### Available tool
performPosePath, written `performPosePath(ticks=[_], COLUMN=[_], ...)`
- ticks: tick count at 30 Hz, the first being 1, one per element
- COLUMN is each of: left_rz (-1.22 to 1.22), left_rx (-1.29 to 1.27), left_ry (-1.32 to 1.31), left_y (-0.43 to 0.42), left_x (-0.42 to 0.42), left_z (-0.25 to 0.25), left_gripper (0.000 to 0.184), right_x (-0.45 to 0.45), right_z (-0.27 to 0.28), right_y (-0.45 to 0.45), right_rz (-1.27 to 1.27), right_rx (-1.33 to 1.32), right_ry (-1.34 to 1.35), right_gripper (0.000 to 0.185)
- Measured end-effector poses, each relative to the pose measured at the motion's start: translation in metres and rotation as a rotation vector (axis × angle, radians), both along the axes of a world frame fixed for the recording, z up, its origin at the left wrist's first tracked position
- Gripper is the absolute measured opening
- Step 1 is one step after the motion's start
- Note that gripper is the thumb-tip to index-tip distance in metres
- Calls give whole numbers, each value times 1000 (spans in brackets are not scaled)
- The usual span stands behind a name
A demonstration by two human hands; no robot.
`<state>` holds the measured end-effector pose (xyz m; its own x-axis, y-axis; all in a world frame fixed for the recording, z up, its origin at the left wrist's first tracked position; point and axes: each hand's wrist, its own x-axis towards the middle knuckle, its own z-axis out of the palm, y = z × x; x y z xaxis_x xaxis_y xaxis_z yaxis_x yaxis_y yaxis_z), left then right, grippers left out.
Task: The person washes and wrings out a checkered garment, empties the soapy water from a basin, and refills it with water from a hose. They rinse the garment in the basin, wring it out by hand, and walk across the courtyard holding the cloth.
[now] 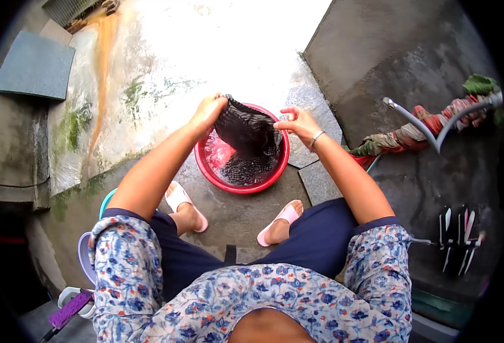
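Note:
A round red basin [241,187] holding water stands on the ground between my feet. Dark, finely patterned cloth [246,128] hangs above it, and its lower part lies in the water. My left hand [208,112] is closed on the cloth's upper left corner, over the basin's left rim. At the cloth's right edge, my right hand [297,124] pinches it between thumb and finger, with the other fingers raised. A bracelet [317,137] is on my right wrist.
Twisted cloths [412,134] and grey pipes [417,121] are at the right. Several shoes or brushes [459,240] stand lower right. A blue-grey slab [36,66] lies upper left. Purple-headed mop [69,308] and parts of other basins are lower left. Pink slippers [183,201] are on my feet.

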<state>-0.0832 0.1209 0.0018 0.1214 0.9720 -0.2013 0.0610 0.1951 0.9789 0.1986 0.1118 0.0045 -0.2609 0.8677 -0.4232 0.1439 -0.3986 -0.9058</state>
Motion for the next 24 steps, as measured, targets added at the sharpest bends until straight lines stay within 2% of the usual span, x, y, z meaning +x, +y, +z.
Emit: performPosePath(ticks=[2,4,6,7,8,10,11,12,14,15,16,17,19,21,22,24], left_rz=[-61,-125,-22,-25,-27,49,52,31,16,19,20,53,47,50,74,205], left_rx=[62,57,23,48,51,25,26,81,131,150,170,156,164,175,183,249], left_ry=[52,81,57,29,34,-4,0,-41,-81,-142,-204,-274,-253,-245,-254,-186], left_y=[-8,-17,-23,-23,-23,-36,-41,-46,-55,-59,-62,-65,-64,-61,-56,-44], left_x=[13,28,39,39,40,42,43,42,38,35,33,31,22,5,-7,-31], left_z=[56,88,100,101,101,119,124,128,135,138,139,140,138,135,131,120], left_gripper=[20,19,18,22,22,20,20,19,18,17,16,13,13,12,15,16], right_x=[0,-14,-29,-38,-47,-62,-66,-67,-67,-71,-70,-67,-57,-45,-47,-40], right_z=[12,31,8,9,9,3,1,-42,-68,-54,-68,-81,-89,-103,-104,-81], right_y=[5,-4,-12,-18,-25,-31,-34,-18,-22,-33,-41,-47,-50,-36,-37,-29], right_rz=[36,112,105,127,123,105,109,105,111,134,9,8,18,168,-62,-246], right_rx=[252,401,607,575,653,751,660,647,656,524,658,580,494,463,299,32], right_ry=[-378,-588,-598,-472,-436,-558,-484,-379,-522,-693,-681,-768,-865,-631,-385,-120], right_gripper=[68,78,69,67,60,50,43,33,32,34,30,30,31,35,31,28])
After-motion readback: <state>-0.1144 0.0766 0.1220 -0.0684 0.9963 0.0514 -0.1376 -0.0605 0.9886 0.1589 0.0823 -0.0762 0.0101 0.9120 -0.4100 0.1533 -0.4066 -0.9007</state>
